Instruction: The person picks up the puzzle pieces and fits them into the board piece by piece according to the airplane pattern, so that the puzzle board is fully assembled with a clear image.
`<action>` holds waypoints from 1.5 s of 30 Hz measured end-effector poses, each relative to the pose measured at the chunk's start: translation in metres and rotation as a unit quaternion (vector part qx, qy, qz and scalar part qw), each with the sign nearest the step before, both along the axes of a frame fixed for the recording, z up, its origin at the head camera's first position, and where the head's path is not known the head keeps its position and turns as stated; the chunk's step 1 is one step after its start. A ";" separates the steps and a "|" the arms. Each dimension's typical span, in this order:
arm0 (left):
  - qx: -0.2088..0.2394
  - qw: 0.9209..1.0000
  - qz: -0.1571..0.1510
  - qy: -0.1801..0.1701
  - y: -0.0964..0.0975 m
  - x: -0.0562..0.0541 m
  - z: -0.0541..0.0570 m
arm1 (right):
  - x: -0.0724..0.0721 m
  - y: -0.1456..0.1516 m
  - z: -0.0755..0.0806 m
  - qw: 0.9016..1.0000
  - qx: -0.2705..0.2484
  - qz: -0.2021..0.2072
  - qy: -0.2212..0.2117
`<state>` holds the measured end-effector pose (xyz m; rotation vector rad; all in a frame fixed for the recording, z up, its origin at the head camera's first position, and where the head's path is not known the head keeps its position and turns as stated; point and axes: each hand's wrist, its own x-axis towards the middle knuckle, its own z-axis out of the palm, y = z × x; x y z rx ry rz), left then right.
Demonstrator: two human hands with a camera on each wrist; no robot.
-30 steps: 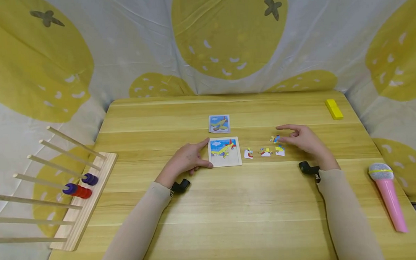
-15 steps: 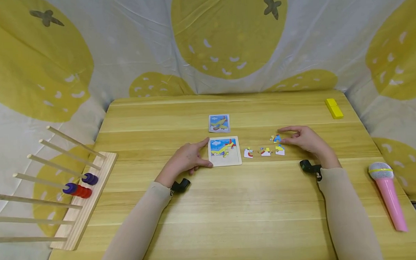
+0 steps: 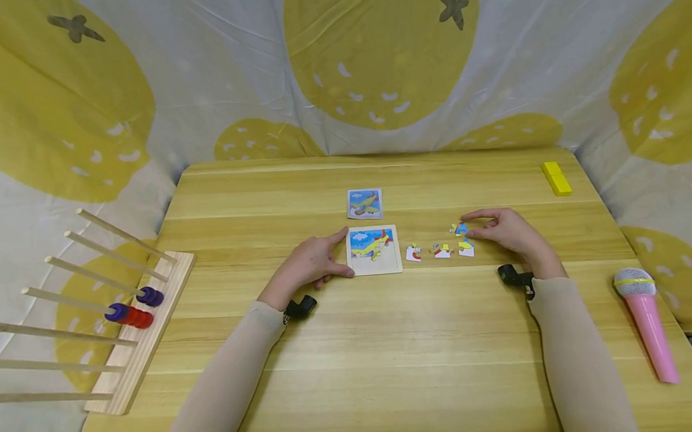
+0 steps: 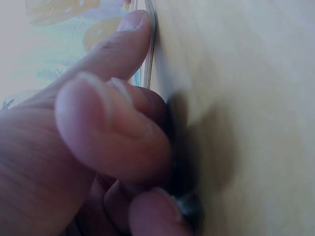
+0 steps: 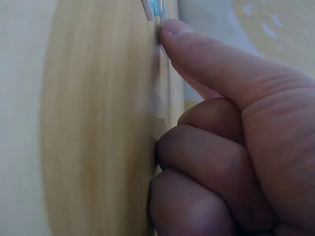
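In the head view my left hand (image 3: 316, 261) holds the left side of a square wooden puzzle board (image 3: 384, 265), forefinger at the upper corner and thumb at the lower one. The left wrist view has the thumb (image 4: 135, 37) against the board's edge. Part of an airplane picture fills the board. My right hand (image 3: 509, 232) rests on the table, its thumb tip right at a blue-and-yellow puzzle piece (image 3: 461, 228). Its forefinger reaches out beyond that piece, apart from the thumb; the other fingers are curled under, as the right wrist view shows.
Between board and right hand lie more puzzle pieces: one (image 3: 413, 253), another (image 3: 442, 251) and a third (image 3: 466, 247). Behind the board is an airplane picture card (image 3: 364, 204). A pegged wooden bead rack (image 3: 138, 341) stands left; a pink microphone (image 3: 650, 332) and yellow blocks (image 3: 556, 178) lie right.
My right hand has shifted slightly to the right, so more of the blue-and-yellow puzzle piece shows beside its thumb. The left hand and the board keep their places.
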<state>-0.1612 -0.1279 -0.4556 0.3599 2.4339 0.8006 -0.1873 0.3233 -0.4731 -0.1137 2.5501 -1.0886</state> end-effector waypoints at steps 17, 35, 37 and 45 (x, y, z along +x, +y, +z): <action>0.003 1.000 0.006 -0.006 0.000 0.001 0.001 | 0.000 -0.008 0.000 0.999 0.034 0.002 0.042; 0.004 1.000 0.007 -0.006 0.001 0.001 0.000 | 0.007 -0.024 0.003 0.991 0.052 0.025 0.120; 0.002 1.000 0.007 -0.006 0.001 0.000 0.000 | 0.008 -0.037 0.006 0.991 0.045 0.039 0.123; -0.005 1.000 0.008 -0.012 0.001 0.000 0.002 | 0.014 -0.116 0.012 0.981 0.023 0.131 0.137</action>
